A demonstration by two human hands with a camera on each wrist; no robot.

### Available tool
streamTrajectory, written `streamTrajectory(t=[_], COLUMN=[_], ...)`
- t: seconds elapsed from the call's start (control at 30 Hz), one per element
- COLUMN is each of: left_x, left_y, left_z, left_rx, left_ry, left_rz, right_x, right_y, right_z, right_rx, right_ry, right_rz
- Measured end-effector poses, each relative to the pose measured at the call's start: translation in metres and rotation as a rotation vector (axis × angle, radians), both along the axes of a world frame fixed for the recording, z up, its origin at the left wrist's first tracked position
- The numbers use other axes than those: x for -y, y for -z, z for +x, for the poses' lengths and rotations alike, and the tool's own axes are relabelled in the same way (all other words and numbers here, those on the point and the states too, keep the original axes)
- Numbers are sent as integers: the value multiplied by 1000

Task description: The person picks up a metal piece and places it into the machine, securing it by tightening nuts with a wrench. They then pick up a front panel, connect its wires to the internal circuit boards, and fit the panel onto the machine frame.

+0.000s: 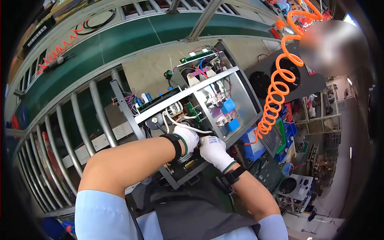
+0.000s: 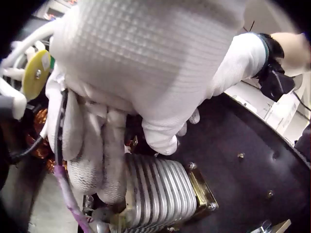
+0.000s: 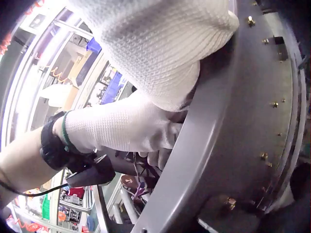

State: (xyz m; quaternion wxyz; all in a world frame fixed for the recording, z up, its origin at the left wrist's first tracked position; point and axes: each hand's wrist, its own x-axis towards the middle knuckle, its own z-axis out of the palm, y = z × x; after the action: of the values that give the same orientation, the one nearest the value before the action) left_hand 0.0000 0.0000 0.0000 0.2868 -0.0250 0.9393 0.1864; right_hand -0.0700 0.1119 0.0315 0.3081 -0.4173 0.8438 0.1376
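Note:
Both hands, in white knit gloves, work close together inside an open metal chassis [image 1: 150, 116] of electronics. My left hand [image 1: 187, 137] reaches down by white wires [image 1: 192, 127]. In the left wrist view several of its fingers [image 2: 85, 165] extend downward beside a ribbed silver metal component [image 2: 160, 189], and its thumb bends above it. A black cable with a purple sleeve [image 2: 68, 194] runs alongside these fingers. My right hand [image 1: 214, 150] reaches over the chassis's dark side wall [image 3: 199, 141], its fingertips mostly hidden. I cannot tell what either hand holds.
Blue blocky components [image 1: 229, 106] sit in the chassis's right section. An orange coiled hose [image 1: 276, 96] hangs at the right, before a dark panel with round fans [image 1: 260, 82]. Metal rollers [image 1: 82, 134] line the left. Blue bins [image 1: 253, 146] stand at lower right.

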Motion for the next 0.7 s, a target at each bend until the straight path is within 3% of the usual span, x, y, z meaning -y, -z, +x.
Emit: streamTrajectory(t=[0.43,0.57,0.7], left_x=[-2,-6,-10], left_y=[11,15,5], left_z=[0,6,14], left_rx=[-56,-120,-225], left_ry=[-87,2,-22], left_rz=[35,-75,-107], right_x=[3,4,-13], right_y=[-6,-17,-12], right_z=[0,6,19], right_rx=[29,154,99], right_ry=[-30,-120,-152], right_rz=[-14,48,-84])
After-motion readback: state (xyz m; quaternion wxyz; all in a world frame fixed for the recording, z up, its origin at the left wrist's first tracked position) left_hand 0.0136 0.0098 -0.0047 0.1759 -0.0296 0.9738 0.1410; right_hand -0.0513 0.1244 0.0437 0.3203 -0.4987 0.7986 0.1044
